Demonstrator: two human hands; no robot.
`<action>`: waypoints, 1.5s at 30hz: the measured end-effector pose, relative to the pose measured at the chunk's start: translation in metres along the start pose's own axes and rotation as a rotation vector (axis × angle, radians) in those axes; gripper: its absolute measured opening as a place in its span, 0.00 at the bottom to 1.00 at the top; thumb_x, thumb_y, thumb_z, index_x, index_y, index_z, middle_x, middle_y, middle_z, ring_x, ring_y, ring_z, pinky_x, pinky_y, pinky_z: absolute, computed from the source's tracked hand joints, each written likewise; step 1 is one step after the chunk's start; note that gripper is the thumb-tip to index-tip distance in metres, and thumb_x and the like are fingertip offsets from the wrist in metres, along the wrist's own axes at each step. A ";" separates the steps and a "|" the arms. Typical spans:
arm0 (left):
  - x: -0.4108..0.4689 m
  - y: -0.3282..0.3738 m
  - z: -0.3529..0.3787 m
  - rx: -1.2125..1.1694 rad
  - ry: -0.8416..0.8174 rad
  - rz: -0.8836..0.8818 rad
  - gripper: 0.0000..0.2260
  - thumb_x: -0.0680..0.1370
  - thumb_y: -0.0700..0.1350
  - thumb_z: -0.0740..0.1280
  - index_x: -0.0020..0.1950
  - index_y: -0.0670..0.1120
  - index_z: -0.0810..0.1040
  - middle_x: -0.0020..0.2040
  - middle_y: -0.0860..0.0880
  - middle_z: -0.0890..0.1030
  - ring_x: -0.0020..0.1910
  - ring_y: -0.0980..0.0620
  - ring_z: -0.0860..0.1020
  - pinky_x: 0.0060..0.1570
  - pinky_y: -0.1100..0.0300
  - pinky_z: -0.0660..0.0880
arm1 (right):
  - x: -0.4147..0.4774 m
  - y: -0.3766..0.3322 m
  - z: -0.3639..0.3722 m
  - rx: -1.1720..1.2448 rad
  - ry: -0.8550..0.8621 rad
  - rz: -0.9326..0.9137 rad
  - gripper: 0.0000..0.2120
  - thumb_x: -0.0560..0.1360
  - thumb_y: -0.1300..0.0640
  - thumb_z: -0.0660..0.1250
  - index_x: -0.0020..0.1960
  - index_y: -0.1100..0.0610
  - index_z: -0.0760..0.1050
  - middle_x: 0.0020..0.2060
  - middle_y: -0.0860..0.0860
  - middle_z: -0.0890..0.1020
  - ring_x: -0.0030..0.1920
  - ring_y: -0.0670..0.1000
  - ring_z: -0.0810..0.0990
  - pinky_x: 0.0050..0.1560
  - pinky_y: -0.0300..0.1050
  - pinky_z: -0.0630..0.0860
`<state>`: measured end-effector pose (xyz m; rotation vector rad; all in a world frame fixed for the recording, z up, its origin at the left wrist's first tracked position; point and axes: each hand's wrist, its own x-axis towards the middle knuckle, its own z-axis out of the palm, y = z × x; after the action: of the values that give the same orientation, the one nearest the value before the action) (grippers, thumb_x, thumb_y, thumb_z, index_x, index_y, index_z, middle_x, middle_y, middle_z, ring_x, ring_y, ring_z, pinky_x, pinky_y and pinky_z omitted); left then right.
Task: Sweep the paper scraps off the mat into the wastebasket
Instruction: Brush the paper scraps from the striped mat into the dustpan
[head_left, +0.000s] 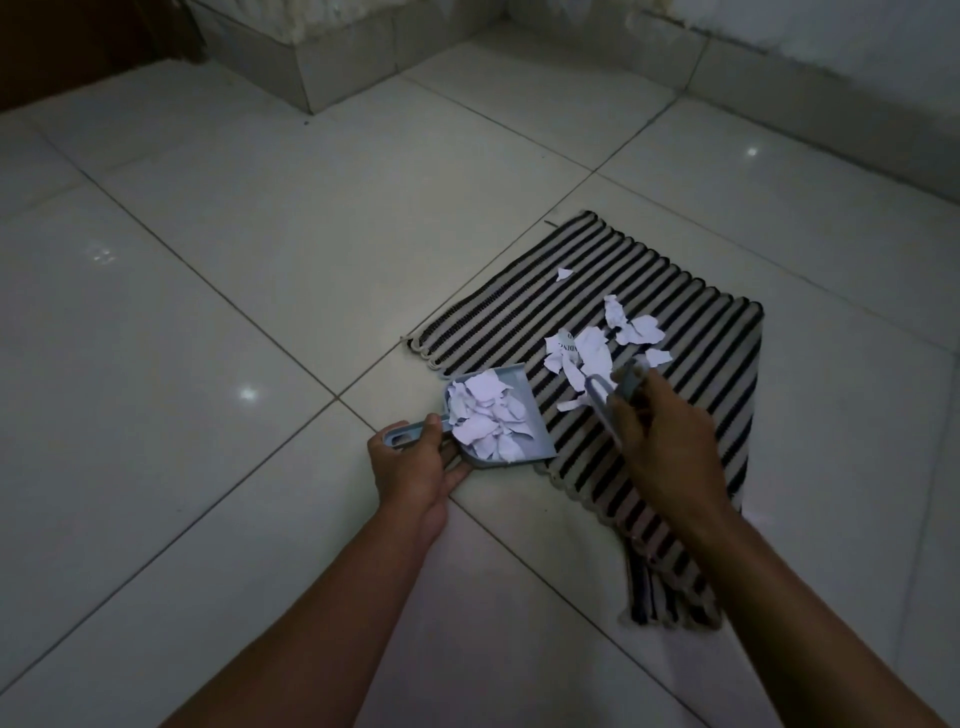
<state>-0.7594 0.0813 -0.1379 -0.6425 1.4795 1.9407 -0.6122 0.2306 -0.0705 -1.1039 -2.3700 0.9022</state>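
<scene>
A black-and-white striped mat (524, 296) lies on the tiled floor. White paper scraps (597, 345) are heaped on its right half, and one small scrap (564, 274) lies apart farther back. A grey-blue dustpan (532, 410) rests at the mat's left edge, filled with scraps (485, 421). My left hand (415, 462) grips the dustpan's handle. My right hand (660, 441) is closed on a small grey-blue hand brush (605, 400), whose head sits just below the heap of scraps. No wastebasket is in view.
Pale glossy floor tiles (234, 260) surround the mat. A tiled wall base (332, 67) juts out at the back left, and a wall (831, 78) runs along the back right. The mat's near corner (670, 597) is rumpled.
</scene>
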 end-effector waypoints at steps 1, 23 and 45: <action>-0.001 -0.003 0.003 0.001 -0.001 0.000 0.13 0.81 0.37 0.69 0.61 0.47 0.67 0.56 0.39 0.80 0.43 0.45 0.84 0.35 0.49 0.84 | -0.002 0.001 0.004 -0.004 -0.045 -0.015 0.14 0.81 0.49 0.59 0.66 0.47 0.71 0.49 0.41 0.75 0.41 0.36 0.75 0.35 0.27 0.66; 0.001 0.005 -0.006 0.006 -0.017 0.004 0.14 0.81 0.37 0.68 0.63 0.43 0.68 0.60 0.35 0.81 0.49 0.40 0.84 0.42 0.44 0.84 | -0.019 -0.036 0.038 0.082 -0.156 -0.183 0.10 0.81 0.51 0.59 0.60 0.49 0.74 0.42 0.43 0.79 0.38 0.42 0.78 0.37 0.41 0.78; 0.028 0.018 0.012 0.023 -0.043 0.038 0.16 0.81 0.38 0.69 0.67 0.43 0.70 0.60 0.36 0.81 0.44 0.44 0.85 0.43 0.41 0.83 | 0.034 -0.012 0.032 0.037 -0.122 -0.113 0.07 0.82 0.53 0.59 0.56 0.54 0.73 0.42 0.48 0.81 0.39 0.48 0.78 0.39 0.51 0.79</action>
<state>-0.7924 0.0939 -0.1425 -0.5625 1.4958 1.9512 -0.6584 0.2389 -0.0830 -0.9145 -2.4757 0.9944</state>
